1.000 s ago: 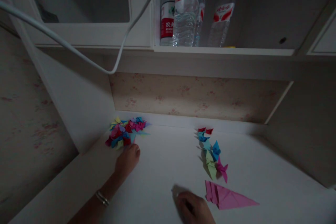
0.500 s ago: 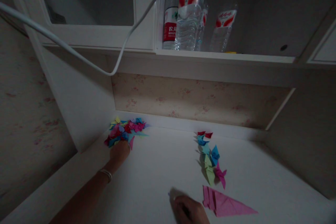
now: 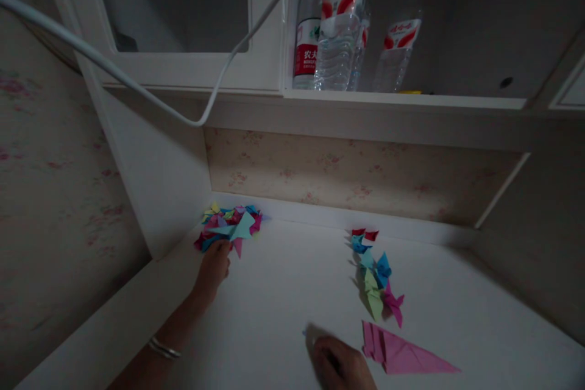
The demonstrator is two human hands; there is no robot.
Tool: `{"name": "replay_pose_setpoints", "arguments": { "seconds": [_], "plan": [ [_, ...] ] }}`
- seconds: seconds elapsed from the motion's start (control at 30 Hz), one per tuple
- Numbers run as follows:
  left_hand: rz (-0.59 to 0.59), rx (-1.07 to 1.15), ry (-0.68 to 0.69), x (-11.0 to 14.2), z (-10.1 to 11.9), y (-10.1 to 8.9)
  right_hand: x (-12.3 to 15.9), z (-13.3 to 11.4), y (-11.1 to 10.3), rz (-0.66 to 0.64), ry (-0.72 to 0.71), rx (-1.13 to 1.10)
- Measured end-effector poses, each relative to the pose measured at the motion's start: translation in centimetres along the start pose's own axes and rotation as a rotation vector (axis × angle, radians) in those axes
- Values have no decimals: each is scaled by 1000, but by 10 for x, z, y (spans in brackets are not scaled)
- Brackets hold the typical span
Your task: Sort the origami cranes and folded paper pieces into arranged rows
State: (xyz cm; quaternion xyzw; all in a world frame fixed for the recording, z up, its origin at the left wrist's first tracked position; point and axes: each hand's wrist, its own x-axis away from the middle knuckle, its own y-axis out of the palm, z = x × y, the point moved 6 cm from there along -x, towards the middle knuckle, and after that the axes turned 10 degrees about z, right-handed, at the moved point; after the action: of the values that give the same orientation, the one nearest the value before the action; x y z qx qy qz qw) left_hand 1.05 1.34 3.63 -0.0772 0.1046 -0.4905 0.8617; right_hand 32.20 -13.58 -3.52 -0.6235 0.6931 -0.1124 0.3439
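Note:
My left hand (image 3: 212, 268) reaches to the far left of the white desk (image 3: 283, 292) and pinches a teal folded paper piece (image 3: 236, 228) at the edge of a pile of small coloured folded papers (image 3: 219, 226). My right hand (image 3: 340, 364) rests at the near edge with its fingers curled, next to a large pink folded paper triangle (image 3: 402, 354). Whether it holds anything is hidden. A row of small folded paper figures (image 3: 377, 274) in red, blue, green and pink runs from the back wall toward the pink triangle.
A shelf above the desk holds plastic water bottles (image 3: 340, 24). A white cable (image 3: 150, 97) hangs across the upper left. White side panels wall the desk on the left (image 3: 150, 183) and right.
My left hand has moved into the coloured pile and lifted a teal piece up at its edge. The right hand stays by the pink triangle.

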Motion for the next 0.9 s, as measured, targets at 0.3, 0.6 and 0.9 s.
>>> {"name": "replay_pose_setpoints", "arguments": {
  "seconds": [0.3,0.6,0.9],
  "plan": [
    [-172,567,-294,78,-30,10,2,-14,-5,8,35,11],
    [-211,483,-88,106,-14,11,1,-11,-6,95,229,-264],
    [-619,240,183,160,-6,41,-11,-25,30,135,674,-1192]
  ]
}}
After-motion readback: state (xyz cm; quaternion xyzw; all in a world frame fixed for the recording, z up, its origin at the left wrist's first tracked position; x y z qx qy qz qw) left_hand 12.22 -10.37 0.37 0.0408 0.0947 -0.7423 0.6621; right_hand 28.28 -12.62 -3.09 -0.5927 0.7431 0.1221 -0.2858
